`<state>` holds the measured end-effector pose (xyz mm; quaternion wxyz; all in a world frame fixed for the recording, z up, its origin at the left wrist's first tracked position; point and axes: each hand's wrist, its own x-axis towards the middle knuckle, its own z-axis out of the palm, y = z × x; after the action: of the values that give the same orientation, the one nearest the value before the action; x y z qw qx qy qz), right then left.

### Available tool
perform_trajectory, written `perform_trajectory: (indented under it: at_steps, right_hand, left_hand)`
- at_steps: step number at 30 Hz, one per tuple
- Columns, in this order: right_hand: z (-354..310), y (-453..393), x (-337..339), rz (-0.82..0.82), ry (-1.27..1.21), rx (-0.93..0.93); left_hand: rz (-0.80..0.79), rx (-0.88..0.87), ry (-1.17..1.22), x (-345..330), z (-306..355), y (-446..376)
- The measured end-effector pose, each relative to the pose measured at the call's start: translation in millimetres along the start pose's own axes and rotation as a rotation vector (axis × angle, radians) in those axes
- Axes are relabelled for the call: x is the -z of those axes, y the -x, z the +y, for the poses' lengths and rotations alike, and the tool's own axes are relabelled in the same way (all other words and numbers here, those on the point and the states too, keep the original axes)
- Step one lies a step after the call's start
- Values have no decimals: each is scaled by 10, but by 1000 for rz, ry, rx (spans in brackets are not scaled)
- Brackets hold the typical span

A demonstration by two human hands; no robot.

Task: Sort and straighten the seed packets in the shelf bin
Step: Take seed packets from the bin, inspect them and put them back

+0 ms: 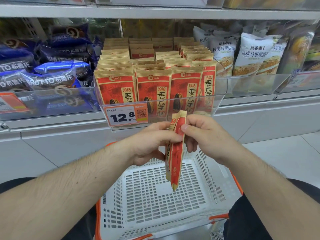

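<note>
In front of a store shelf, a person's left hand [152, 141] and right hand [199, 134] both pinch the upper part of one seed packet [174, 153], held edge-on above a white basket [155, 196]. Behind, the rows in the clear shelf bin [220, 103] already stand mostly upright and facing front. Returning this packet appears to be what remains.

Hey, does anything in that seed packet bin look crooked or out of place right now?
Mostly tidy. The front row of packets stands upright in the clear bin, but the rightmost packet sits turned at an angle and tucked behind its neighbour. Rows behind stand at uneven heights. Both hands, left and right, hold packets outside the bin, above a white basket.
</note>
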<state>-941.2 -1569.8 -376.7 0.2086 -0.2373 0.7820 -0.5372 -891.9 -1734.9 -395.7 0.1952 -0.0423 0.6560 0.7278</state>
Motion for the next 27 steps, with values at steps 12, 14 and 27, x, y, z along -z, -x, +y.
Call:
perform_trajectory:
  at_steps: [12,14,27]
  right_hand:
    - [11,-24,27,-81,-362,4]
    - [3,-20,24,-74,-355,12]
    - [-177,173,200,-447,424,-114]
  left_hand:
    - [-334,-33,202,20,-2,-18]
    - [-323,-22,207,10,7,-21]
    - [196,-18,212,-46,85,17]
